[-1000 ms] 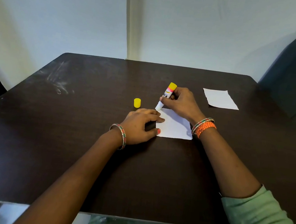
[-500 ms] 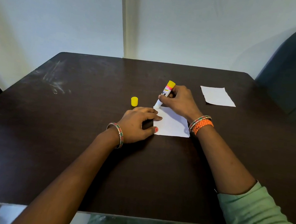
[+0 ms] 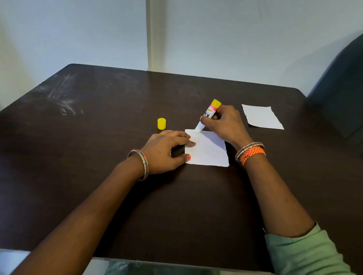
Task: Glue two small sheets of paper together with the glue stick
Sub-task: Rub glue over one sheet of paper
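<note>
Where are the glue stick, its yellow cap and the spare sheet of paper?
glue stick [image 3: 209, 113]: head view, on its printed label.
yellow cap [image 3: 161, 123]: head view, on its side wall.
spare sheet of paper [image 3: 261, 116]: head view, at its middle.

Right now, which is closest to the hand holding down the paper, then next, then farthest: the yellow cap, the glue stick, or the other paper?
From the left hand:
1. Yellow cap, just beyond it.
2. Glue stick, to its right, in the right hand.
3. Other paper, far right.

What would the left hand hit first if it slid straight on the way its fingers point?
Probably nothing solid: the left hand already rests on the near paper, fingers pointing right. Beyond lies the right wrist.
</note>
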